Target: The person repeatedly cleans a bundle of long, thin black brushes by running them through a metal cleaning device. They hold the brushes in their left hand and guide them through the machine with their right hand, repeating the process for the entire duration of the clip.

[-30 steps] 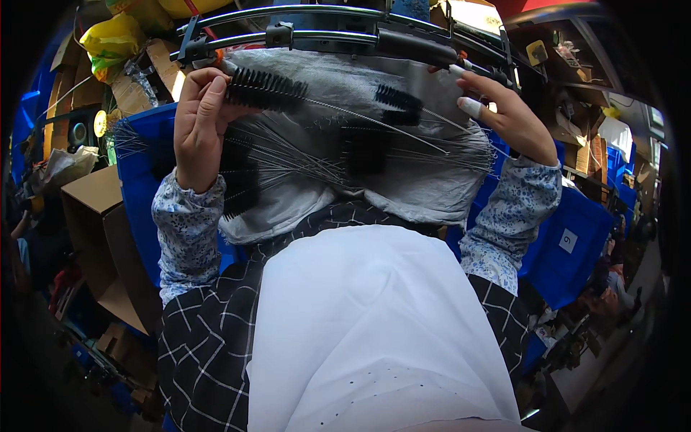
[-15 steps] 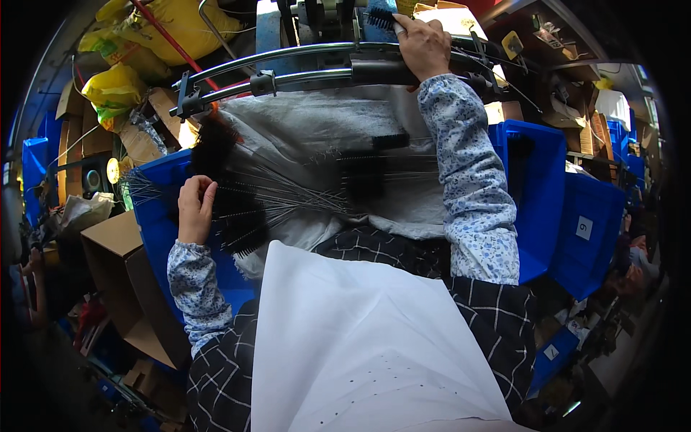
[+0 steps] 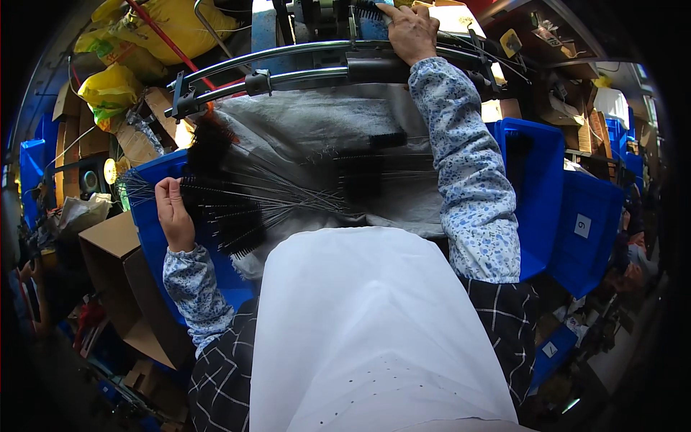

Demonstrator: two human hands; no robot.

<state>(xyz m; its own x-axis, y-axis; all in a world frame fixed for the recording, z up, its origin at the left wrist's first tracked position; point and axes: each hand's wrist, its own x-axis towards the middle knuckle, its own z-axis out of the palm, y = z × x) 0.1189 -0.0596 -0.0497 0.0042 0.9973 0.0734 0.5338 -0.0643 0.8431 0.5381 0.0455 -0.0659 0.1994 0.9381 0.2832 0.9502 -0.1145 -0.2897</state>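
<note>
My left hand (image 3: 175,216) is pinched on the tip of a thin black-bristled wire brush, at the left edge of a fanned pile of similar brushes (image 3: 237,219). Their bare twisted-wire stems (image 3: 306,193) point right across a grey cloth (image 3: 309,115) on my lap. Up at the machine, my right hand (image 3: 413,36) is closed on a black bristle brush (image 3: 367,11), whose bristles stick out left of the fingers. Another group of black brushes (image 3: 360,176) lies on the cloth with stems to the right, and a short brush head (image 3: 387,139) lies above them.
Curved metal rails (image 3: 302,74) cross in front of me, below the blue machine (image 3: 263,29). Blue bins stand on the left (image 3: 160,252) and right (image 3: 536,194). An open cardboard box (image 3: 119,288) is at far left; yellow bags (image 3: 111,88) lie beyond the rails.
My left hand has moved left to the outer end of the brush pile, its fingers closing on a brush tip. My right hand has shifted slightly up and left with its brush.
</note>
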